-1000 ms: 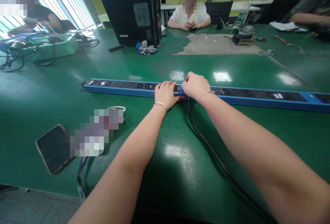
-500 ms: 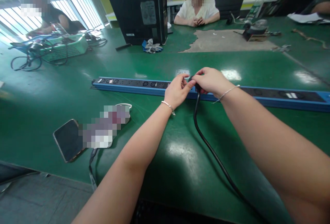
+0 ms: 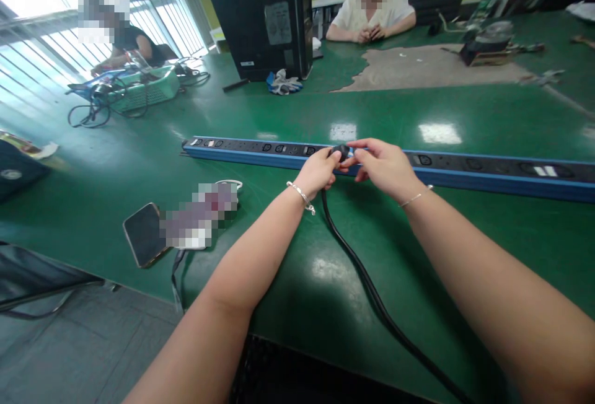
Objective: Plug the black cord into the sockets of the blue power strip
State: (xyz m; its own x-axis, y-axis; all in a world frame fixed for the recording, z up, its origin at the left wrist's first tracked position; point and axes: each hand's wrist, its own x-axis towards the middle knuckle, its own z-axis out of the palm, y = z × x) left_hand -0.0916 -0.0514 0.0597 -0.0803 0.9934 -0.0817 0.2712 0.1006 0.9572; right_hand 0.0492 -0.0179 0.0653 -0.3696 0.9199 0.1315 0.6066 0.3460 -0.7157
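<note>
A long blue and black socket strip (image 3: 246,151) lies across the green table. Over its middle, my left hand (image 3: 320,170) is closed on a black plug (image 3: 343,152), whose thick black cable (image 3: 360,267) runs down to the lower right. My right hand (image 3: 383,165) is at the plug's right end, with thumb and forefinger close to a small pale part there. Whether those fingers grip that part is too small to tell.
A phone (image 3: 145,235) and a blurred item lie at the left. Behind the strip are a black computer case (image 3: 260,20), gloves (image 3: 283,83) and a green basket (image 3: 149,91). Two people sit at the table's far side.
The plug has turned from pointing down to lying sideways and is now in my left hand. My right hand has shifted to its right end. The view has swung slightly left.
</note>
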